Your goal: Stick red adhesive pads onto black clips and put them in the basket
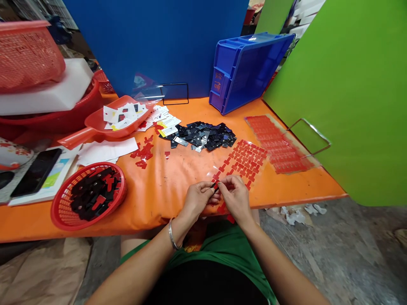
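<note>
Both hands meet at the table's front edge. My left hand (199,198) pinches a small black flat piece (215,187), its fingertips closed. On the piece's other side, my right hand (235,198) has thumb and finger closed on it too. Beneath and behind the hands lies a clear sheet of red T-shaped stickers (248,159), partly covered by my fingers. Farther back is a heap of black flat pieces (206,134), a few showing a shiny silver side. Loose red bits (144,152) lie left of that heap.
A red basket (57,212) with black and red pieces sits front left. Behind it are a phone (36,173) and an orange scoop (92,123) holding paper cards. A blue crate (222,76) stands on its side at the back; red sheets (276,144) lie right.
</note>
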